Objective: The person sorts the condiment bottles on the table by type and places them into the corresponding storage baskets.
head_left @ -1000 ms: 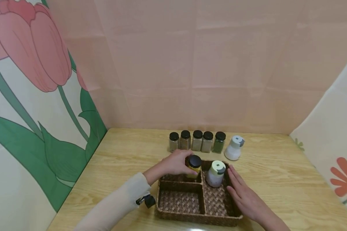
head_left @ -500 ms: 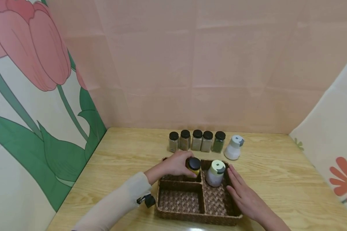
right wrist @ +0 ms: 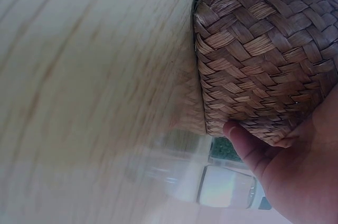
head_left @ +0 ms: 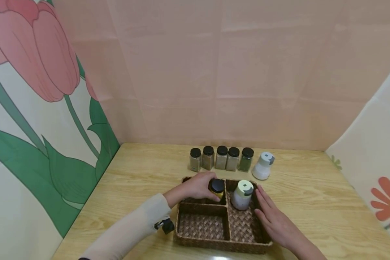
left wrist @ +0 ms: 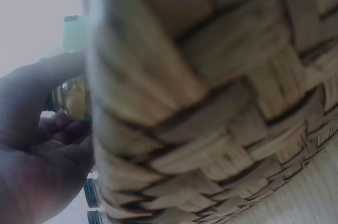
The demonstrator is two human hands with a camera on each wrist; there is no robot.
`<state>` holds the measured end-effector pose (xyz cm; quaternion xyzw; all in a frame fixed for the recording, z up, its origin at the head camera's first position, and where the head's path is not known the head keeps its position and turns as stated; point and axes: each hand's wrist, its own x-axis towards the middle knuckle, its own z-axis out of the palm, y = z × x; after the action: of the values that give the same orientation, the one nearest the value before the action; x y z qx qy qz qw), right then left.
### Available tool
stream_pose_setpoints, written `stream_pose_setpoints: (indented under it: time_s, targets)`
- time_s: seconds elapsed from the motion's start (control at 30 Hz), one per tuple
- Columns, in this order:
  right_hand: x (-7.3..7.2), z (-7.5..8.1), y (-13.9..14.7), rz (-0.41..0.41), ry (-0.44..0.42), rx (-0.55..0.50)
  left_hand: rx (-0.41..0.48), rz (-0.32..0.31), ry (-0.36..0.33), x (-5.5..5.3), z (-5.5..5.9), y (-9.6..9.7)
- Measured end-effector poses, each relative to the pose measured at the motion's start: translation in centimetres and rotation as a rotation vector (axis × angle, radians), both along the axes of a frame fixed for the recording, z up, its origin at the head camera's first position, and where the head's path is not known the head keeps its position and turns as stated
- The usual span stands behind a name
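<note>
The left hand [head_left: 199, 186] grips a black-lidded jar [head_left: 217, 186] at the basket's [head_left: 224, 246] twelve o'clock; the straight-fingered right hand [head_left: 274, 221] touches three o'clock, where only the right wrist view shows the outer wall [right wrist: 264, 55].

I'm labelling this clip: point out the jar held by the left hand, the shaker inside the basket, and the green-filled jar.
Held jar [head_left: 217, 186]: head view, on its black lid.
Shaker [head_left: 242, 200]: head view, on its body, below the cap.
Green-filled jar [head_left: 245, 163]: head view, on its side.

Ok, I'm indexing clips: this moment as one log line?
left hand: grips clear yellow-filled black-lidded jar | jar: in brown woven basket | right hand: against basket's outer side
</note>
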<state>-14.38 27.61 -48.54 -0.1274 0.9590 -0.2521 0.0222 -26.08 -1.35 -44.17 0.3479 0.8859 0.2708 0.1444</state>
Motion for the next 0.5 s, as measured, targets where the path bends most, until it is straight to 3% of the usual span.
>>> stream_pose_setpoints:
  time_s: [0.5]
  targets:
    - [-0.10, -0.01, 0.10, -0.003, -0.030, -0.008, -0.031, 0.024, 0.022, 0.20, -0.86, 0.41]
